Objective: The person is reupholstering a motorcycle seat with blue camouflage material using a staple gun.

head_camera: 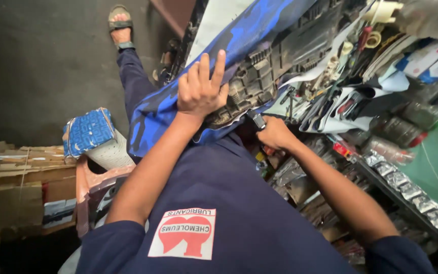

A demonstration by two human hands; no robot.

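Observation:
A long plastic body panel, painted blue and black on the outside and with dark ribbed plastic on the inside, lies across my lap and reaches up to the right. My left hand presses flat on its edge, fingers spread over the rim. My right hand is closed around a small dark-handled tool, whose tip is against the underside of the panel. The tip itself is hidden. My navy shirt with a red and white patch fills the bottom of the view.
A cluttered shelf at the right holds bottles, foil packets, hand tools and white plastic parts. At the left are flattened cardboard, and a blue patterned cushion on a stool. My sandalled foot rests on the dark floor.

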